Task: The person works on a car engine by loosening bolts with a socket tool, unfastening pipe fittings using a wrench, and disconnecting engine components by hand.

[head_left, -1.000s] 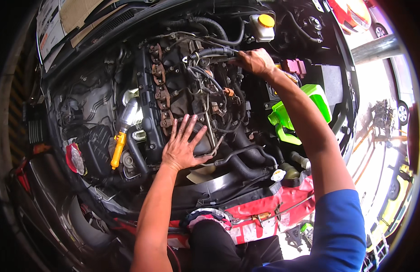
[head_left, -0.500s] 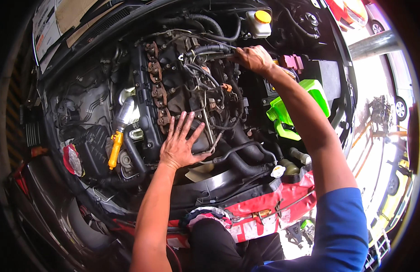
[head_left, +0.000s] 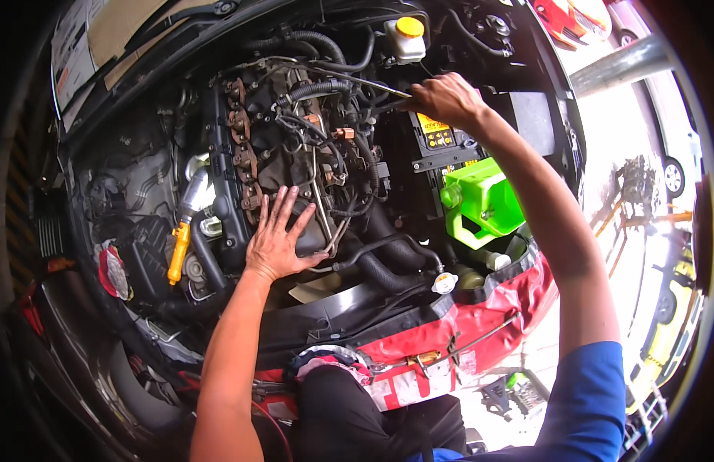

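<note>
My left hand [head_left: 276, 242] lies flat with spread fingers on the front of the engine [head_left: 284, 154], next to a row of rusty brown metal parts [head_left: 244, 146]. Nothing is gripped in it. At the engine's far right side, my right hand [head_left: 447, 100] is closed round the end of a long thin metal rod [head_left: 372, 83]. The rod slants down to the right from the back of the engine, over a ribbed black hose [head_left: 318, 89]. Its far end is lost among the hoses, so I cannot tell the tool's kind.
Below my right forearm, a bright green plastic container [head_left: 488, 202] stands by the battery [head_left: 442, 135]. A yellow-handled work lamp [head_left: 179, 250] lies left of the engine. Behind is a white reservoir with a yellow cap [head_left: 407, 42]. A red cover [head_left: 449, 339] drapes the front edge.
My right hand has moved to the right, away from the engine, and more of the rod shows. The whole view has shifted, while my left hand stays at the same place on the engine.
</note>
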The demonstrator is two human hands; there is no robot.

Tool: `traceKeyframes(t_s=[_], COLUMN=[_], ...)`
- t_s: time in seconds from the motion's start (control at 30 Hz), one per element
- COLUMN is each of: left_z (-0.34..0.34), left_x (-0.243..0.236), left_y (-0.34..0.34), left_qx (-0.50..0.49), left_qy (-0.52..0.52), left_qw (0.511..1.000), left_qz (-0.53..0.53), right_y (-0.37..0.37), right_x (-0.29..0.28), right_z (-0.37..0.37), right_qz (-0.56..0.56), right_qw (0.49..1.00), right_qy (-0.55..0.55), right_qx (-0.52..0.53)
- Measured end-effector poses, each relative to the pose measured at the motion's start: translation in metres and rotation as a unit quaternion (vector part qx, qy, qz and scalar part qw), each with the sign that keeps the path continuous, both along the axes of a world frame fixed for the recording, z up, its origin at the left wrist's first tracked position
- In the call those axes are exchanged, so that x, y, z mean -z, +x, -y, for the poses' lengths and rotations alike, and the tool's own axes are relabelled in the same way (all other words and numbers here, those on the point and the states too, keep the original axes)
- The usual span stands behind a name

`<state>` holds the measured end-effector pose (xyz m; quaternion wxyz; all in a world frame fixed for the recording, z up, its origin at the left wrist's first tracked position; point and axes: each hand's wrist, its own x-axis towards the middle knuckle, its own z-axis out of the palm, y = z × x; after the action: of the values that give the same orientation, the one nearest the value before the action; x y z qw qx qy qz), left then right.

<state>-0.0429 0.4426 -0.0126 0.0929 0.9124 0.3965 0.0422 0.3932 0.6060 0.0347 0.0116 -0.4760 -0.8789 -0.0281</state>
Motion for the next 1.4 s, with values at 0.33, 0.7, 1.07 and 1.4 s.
traceKeyframes(t_s=[0.33, 0.7, 1.07, 1.4], left_z=[0.001, 0.025, 0.067, 0.036], left_x=[0.000, -0.027, -0.022, 0.000], left_y=[0.005, 0.064, 0.309, 0.316], left_qx=[-0.002, -0.049, -0.099, -0.306], left_qy=[0.014, 0.039, -0.153, -0.159], left_qw=[1.000, 0.992, 0.965, 0.901], left_qz=[0.015, 0.113, 0.189, 0.263], right_y=[0.026, 0.155, 0.163, 0.165], right_x=[-0.023, 0.027, 0.049, 0.040], right_z=[0.097, 0.305, 0.325, 0.322], right_qz=[-0.176, -0.185, -0.222, -0.250], right_qw=[0.973, 0.842, 0.856, 0.831], right_qy=[0.021, 0.179, 0.086, 0.046], right_qx=[0.149, 0.474, 0.459, 0.495])
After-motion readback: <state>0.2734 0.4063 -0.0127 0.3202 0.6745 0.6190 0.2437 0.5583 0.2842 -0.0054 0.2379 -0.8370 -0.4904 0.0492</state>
